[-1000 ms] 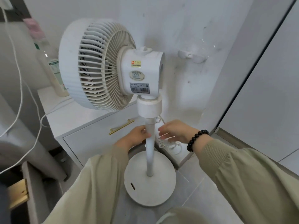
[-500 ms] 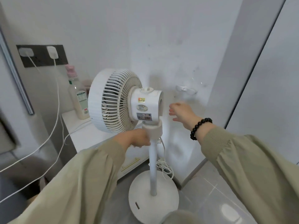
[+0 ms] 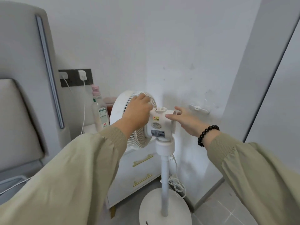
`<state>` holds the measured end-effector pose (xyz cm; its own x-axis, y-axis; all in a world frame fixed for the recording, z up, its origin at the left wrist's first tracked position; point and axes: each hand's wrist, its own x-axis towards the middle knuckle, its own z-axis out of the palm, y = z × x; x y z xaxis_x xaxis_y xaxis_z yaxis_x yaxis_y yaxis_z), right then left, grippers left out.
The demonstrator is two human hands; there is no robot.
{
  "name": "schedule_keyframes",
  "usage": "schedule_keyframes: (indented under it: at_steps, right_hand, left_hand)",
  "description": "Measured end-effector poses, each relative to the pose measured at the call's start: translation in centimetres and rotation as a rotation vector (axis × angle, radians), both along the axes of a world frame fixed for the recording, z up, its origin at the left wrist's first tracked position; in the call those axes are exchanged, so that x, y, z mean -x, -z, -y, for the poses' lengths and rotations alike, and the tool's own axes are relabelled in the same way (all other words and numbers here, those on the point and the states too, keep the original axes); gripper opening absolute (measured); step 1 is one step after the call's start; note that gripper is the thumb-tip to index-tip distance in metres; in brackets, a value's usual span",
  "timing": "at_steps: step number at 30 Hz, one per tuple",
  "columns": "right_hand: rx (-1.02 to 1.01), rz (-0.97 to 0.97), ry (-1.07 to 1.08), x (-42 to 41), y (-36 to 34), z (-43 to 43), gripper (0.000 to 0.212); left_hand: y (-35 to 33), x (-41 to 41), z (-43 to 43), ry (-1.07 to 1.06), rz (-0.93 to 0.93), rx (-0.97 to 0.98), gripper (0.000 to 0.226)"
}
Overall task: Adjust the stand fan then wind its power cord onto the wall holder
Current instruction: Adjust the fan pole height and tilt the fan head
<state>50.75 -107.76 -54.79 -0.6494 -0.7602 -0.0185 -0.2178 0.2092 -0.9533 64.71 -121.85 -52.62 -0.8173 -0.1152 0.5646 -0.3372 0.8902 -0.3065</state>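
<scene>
A white stand fan (image 3: 158, 125) stands on a round base (image 3: 164, 211) by the wall, its head facing left. My left hand (image 3: 138, 111) rests on the rear grille of the fan head, fingers curved over its top edge. My right hand (image 3: 185, 121) is spread at the back end of the motor housing, thumb touching its side. The white power cord (image 3: 176, 184) lies in loose loops behind the pole near the floor. A white wall holder (image 3: 198, 108) sticks out from the wall just right of the fan head.
A white nightstand (image 3: 134, 174) with gold drawer handles stands behind the fan, with a clear bottle (image 3: 99, 109) with a pink cap on it. A dark socket panel (image 3: 75, 77) holds two chargers with cables. A padded headboard fills the left; a grey panel (image 3: 253, 78) rises at right.
The view has risen and pulled back. My left hand left the pole collar and moved up onto the fan grille. My right hand came in to the back of the motor housing.
</scene>
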Motion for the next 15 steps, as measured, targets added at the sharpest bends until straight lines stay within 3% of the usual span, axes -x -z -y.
schedule_keyframes:
  at_steps: [4,6,10,13,15]
  right_hand:
    - [-0.056,-0.16,0.011,-0.4,1.3,1.7,0.119]
    - [-0.057,-0.183,0.048,-0.4,1.9,2.3,0.125]
    - [0.001,-0.231,0.106,0.3,2.9,2.4,0.102]
    - [0.005,-0.248,0.13,0.9,3.3,2.8,0.091]
    - [0.02,-0.245,0.133,1.7,3.3,2.7,0.084]
  left_hand:
    - [-0.2,-0.1,1.2,-0.076,0.007,-0.251,0.042]
    - [-0.4,0.0,1.2,-0.127,-0.033,-0.327,0.052]
    - [-0.5,0.3,2.9,-0.346,-0.133,-0.528,0.067]
    - [-0.4,0.1,4.7,-0.368,-0.136,-0.8,0.076]
    - [-0.5,0.3,4.6,-0.355,-0.151,-0.835,0.08]
